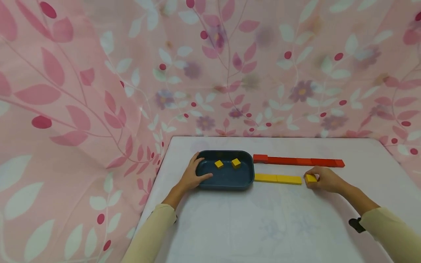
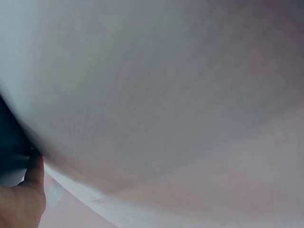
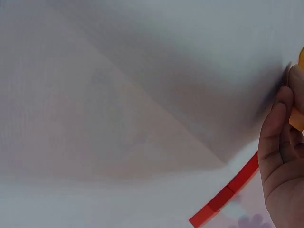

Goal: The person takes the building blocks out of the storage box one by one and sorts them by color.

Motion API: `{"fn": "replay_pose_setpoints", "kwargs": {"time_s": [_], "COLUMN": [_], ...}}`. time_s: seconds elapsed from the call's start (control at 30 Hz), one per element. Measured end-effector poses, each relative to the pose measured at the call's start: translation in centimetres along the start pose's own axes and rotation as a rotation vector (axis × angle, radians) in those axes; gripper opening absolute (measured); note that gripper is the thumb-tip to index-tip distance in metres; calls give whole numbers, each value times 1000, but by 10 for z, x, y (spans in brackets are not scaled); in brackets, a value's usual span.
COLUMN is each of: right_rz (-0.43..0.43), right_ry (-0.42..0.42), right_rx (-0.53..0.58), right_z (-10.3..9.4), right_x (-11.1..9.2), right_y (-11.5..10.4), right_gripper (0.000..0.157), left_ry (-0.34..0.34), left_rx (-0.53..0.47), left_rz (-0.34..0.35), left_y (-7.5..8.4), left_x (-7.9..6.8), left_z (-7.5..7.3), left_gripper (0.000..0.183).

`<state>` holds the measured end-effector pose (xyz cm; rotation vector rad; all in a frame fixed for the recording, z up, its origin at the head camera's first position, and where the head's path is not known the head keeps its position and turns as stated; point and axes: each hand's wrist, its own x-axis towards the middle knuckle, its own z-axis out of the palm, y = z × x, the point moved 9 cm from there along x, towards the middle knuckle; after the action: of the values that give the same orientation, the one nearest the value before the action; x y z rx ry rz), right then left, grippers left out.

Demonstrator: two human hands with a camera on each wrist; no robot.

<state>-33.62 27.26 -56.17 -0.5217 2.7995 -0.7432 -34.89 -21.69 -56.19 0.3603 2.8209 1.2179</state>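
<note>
My left hand (image 1: 190,177) grips the left end of a dark blue tray (image 1: 227,181), its thumb over the near part of the rim. Two yellow blocks lie inside the tray, one left (image 1: 219,164) and one right (image 1: 236,163). Between the thumb and fingers of my right hand (image 1: 329,180) is another yellow block (image 1: 310,179), just past the right end of a yellow row of blocks (image 1: 277,179). A small gap separates them. The right wrist view shows this hand (image 3: 282,166) partly covering the block (image 3: 297,119). The left wrist view catches only part of the left hand (image 2: 23,202).
A longer row of red blocks (image 1: 302,161) runs behind the yellow row, from the tray's right side. Everything rests on a white-covered table (image 1: 243,226). Pink floral cloth (image 1: 230,73) hangs behind the table and along its left side.
</note>
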Motion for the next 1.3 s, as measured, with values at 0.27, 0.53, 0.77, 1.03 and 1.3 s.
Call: {"fn": "replay_pose_setpoints", "kwargs": {"time_s": [0.27, 0.53, 0.77, 1.03, 1.3], "right_rz": [74, 96, 77, 40, 20], "right_ry": [-79, -110, -89, -78, -61], "right_rx": [33, 76, 49, 35, 42], "right_z": [12, 10, 8, 11, 13], "right_x": [3, 12, 14, 18, 14], "right_y": [6, 4, 1, -4, -7], "right_gripper": [44, 43, 41, 44, 42], "left_ry": [-1, -1, 1, 7, -1], "left_rx": [-9, -3, 6, 11, 14], "left_rz": [-6, 14, 6, -2, 4], "left_y": [-1, -1, -1, -1, 1], "left_x": [-2, 3, 4, 3, 1], "left_z": [-1, -6, -6, -5, -2], "left_gripper": [94, 95, 95, 97, 95]}}
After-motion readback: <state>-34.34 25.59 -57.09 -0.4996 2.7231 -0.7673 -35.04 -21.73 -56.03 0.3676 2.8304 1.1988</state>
